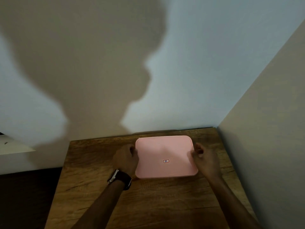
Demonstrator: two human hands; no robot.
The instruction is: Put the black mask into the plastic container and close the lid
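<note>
The pink lid lies flat across the top of the container, hiding the body beneath it, so whether the black mask is inside cannot be told; no mask shows anywhere on the desk; the lid is a rounded rectangle with its long axis running left to right, smooth and matte, with a small red-edged label near its middle; it sits toward the far right of the desk, close to the corner where the two walls meet; the left hand is at the lid's left short edge, fingers curled over that rim and touching it; the right hand is at the right short edge, thumb and fingers pinching or pressing the rim there; both hands are equally near, one at each end, so the lid lies directly between them; judging from this, the step in hand is pressing the lid shut or lifting it off, and which one is unclear; a watch is on the left wrist; a broad shadow falls on the wall behind.
</note>
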